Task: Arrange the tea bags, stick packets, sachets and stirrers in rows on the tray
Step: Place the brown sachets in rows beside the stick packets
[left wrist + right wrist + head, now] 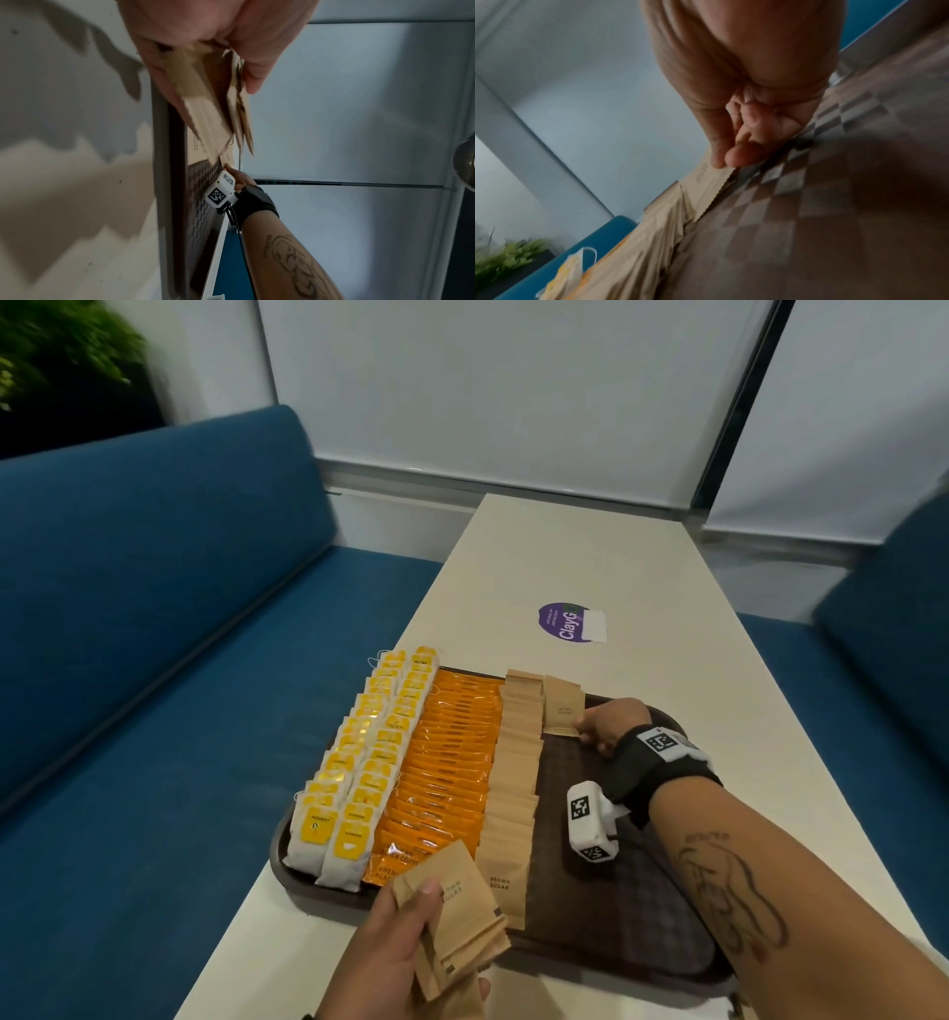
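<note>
The person's right hand (608, 724) is out at the far end of the brown tray (642, 916), and its thumb and finger pinch the edge of one brown sugar sachet (564, 706) that starts a new row there. The left hand (395, 963) is near the front edge of the tray, with its fingers curled around a small bunch of brown sachets (452, 922); I can see about four or five, but they lie on top of each other, so I cannot count them for sure. I think the bunch could slip and fan out, because the papers are thin and slide on each other. The sachet at the far end sticks out over the tray rim, so it could tip off onto the white table (616, 557). The right arm reaches across the tray, and I think a bump could knock the neat rows crooked. On the tray there are two rows of yellow tea bags (359, 762), one row of orange stick packets (452, 762) and one full row of brown sachets (516, 773). Each row has far too many, packed too tight, to count. I see no stirrers. One purple sticker (565, 622) is on the table.
</note>
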